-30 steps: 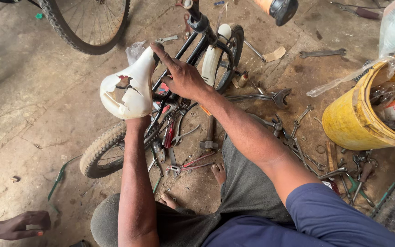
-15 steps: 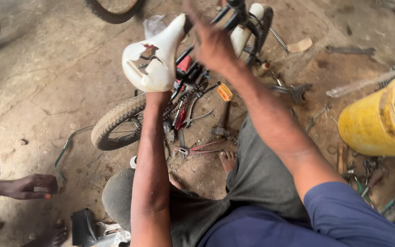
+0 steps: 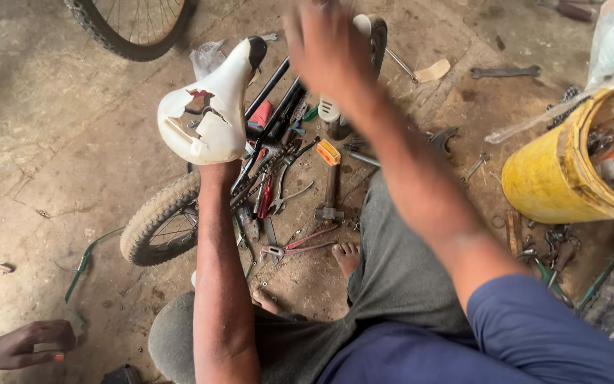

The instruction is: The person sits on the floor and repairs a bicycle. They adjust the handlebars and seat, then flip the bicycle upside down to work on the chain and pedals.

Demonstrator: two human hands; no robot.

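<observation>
Holding up a cracked white plastic bike seat from below, the left hand is hidden, grip unclear. The blurred right hand, fingers loosely spread, hovers empty just right of it, top middle.

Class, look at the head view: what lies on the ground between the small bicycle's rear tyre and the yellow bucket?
Between the rear tyre and the yellow bucket lie scattered hand tools, among them a hammer and pliers, plus the person's bare foot and grey-trousered leg, seen in the head view.

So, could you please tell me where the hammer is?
The hammer lies on the ground at centre, between the small bike's frame and the person's right forearm.
</observation>
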